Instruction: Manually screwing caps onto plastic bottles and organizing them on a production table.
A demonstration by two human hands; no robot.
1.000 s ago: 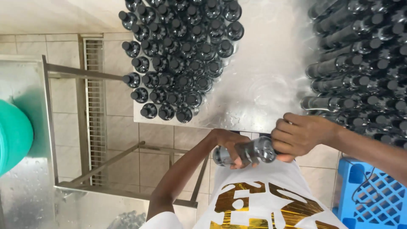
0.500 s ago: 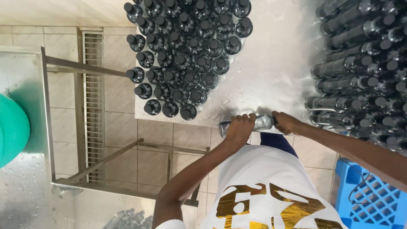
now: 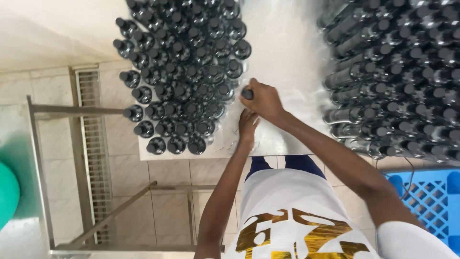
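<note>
**Bottle upright at the cluster's edge**

Bottle, dark-capped, gripped from above in the right hand, fingers clamped round its neck and shoulder, only the cap showing. Placed near the middle of the table, toward its near edge, just beside the right flank of the standing bottles. Left hand close below, laid flat on the tabletop by the near edge, fingers stretched out and holding nothing. Judged as the setting-down step: one more bottle being stood beside the upright group. Calls next for a straight, gentle release, with care not to tip the packed neighbours.

Farther out, along the table's right edge, a stack of bottles lying on their sides. Beyond the near right corner, a blue crate; off the left edge, a metal frame over tiled floor.
</note>
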